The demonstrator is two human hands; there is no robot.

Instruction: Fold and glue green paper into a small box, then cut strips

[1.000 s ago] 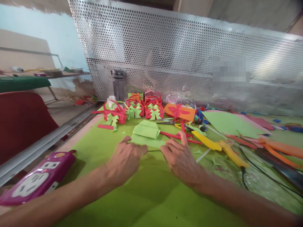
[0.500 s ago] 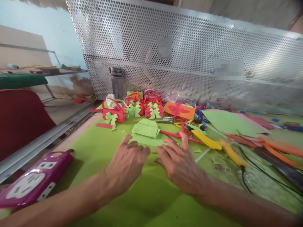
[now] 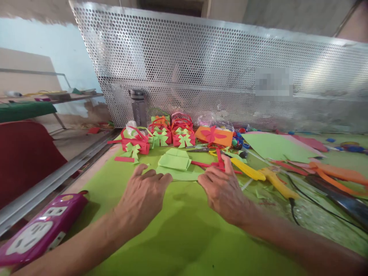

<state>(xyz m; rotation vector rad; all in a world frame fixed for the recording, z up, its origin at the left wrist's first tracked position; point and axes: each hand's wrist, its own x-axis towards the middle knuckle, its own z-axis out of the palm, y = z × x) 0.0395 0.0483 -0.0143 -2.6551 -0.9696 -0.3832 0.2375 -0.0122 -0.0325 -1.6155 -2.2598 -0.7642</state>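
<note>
A folded piece of light green paper (image 3: 174, 159) lies on the green tabletop, its flat near flap reaching toward me. My left hand (image 3: 143, 195) is at the flap's near left corner, fingers curled and pinching the paper edge. At the near right corner my right hand (image 3: 224, 193) has its fingers bent on the same edge, with the index finger raised. Both thumbs are hidden beneath the hands. Just beyond my right hand are red paper strips (image 3: 220, 161). A short red strip (image 3: 124, 159) rests past my left hand.
Small red paper baskets with green bows (image 3: 185, 138) stand at the back beside a dark bottle (image 3: 138, 107). To the right are a yellow glue gun (image 3: 276, 183) with its cord, scissors (image 3: 201, 148) and green sheets (image 3: 278, 146). A purple power strip (image 3: 43, 226) lies left.
My hands have moved apart along the paper's near edge, the right hand's fingers curling in more. The view has tilted up slightly.
</note>
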